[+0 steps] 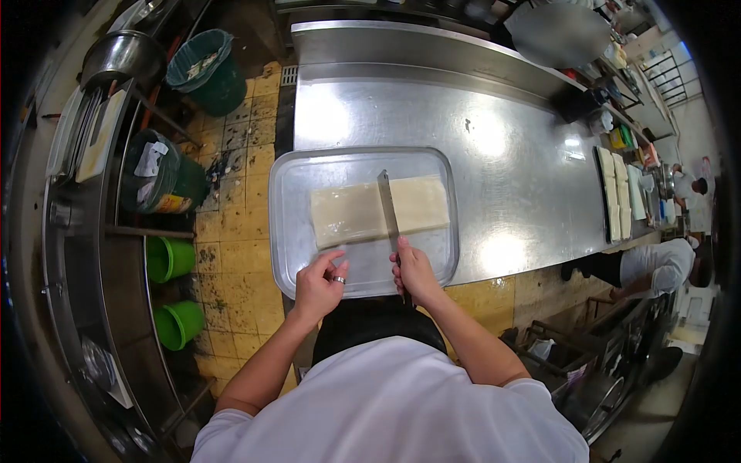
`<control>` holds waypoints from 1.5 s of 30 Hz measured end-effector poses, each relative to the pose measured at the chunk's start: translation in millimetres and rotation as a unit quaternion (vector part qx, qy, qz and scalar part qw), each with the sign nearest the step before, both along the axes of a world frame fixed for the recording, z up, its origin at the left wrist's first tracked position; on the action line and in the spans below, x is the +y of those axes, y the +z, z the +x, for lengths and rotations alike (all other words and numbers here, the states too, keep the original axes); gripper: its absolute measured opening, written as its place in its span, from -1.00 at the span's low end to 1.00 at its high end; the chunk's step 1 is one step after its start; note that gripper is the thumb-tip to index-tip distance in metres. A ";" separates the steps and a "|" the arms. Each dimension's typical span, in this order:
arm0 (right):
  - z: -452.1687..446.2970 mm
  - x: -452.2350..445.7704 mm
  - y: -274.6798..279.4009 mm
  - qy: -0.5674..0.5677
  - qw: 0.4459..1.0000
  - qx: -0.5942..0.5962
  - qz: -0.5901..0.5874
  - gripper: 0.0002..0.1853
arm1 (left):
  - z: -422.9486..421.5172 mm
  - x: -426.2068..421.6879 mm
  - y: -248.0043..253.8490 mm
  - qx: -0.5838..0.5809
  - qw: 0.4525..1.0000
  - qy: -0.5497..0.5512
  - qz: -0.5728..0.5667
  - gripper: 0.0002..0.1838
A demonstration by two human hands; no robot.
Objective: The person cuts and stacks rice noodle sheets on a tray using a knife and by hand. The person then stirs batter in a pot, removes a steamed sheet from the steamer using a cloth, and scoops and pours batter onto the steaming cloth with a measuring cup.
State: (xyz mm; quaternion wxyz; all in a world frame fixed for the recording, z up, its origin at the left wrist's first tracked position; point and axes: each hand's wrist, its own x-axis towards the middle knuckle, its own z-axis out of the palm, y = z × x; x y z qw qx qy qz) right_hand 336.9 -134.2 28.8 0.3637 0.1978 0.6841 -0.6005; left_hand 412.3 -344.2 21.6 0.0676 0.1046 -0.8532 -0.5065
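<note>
A pale, flat rectangular slab [347, 212], perhaps dough, lies in a shallow rectangular tray [363, 160] in front of me. My right hand [415, 273] is wrapped round the handle of a long knife [389, 207]. The blade lies across the slab from front to back, right of its middle; whether it has cut in I cannot tell. My left hand [318, 287], with a ring on one finger, is over the tray's front left edge. Its fingers are loosely bent and apart, just short of the slab, and hold nothing.
The tray rests on a steel table [370, 108] with a raised back edge. At the right end is a dark tray of pale blocks [614, 193]. Left are green bins [220, 85], green buckets [171, 258] and a steel rack [131, 285]. A person [656, 262] bends at right.
</note>
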 end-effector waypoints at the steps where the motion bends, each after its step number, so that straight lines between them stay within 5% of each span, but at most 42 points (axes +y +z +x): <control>1: -0.9 -0.7 -1.2 0.000 1.000 0.000 -0.002 -0.33 | -1.0 -0.4 0.3 -0.004 1.000 0.000 0.001 -0.77; 19: 4.0 -1.5 -20.7 0.017 0.997 0.068 0.042 -0.20 | -61.4 -22.9 -5.9 -0.006 0.997 0.073 0.007 -0.75; 23: 5.8 -1.9 -22.4 0.021 0.995 0.083 0.043 -0.21 | -117.2 -16.8 -17.4 0.028 0.999 0.013 0.039 -0.67; 31: 8.4 -3.6 -39.6 0.052 0.978 0.161 0.121 -0.22 | -193.9 24.9 -13.8 -0.097 0.989 -0.105 0.039 -0.54; 39: 9.6 -5.9 -57.4 0.065 0.968 0.203 0.135 -0.22 | -196.5 30.5 -29.9 -0.098 0.990 -0.079 0.055 -0.62; 41: 8.0 -2.7 -57.6 0.064 0.980 0.150 0.117 -0.27 | -199.5 29.9 -34.8 -0.093 0.992 -0.081 0.042 -0.62; 45: -29.4 -12.3 34.7 0.010 0.996 -0.083 -0.013 -0.44 | -204.2 16.9 -18.9 -0.091 0.994 -0.054 0.005 -0.51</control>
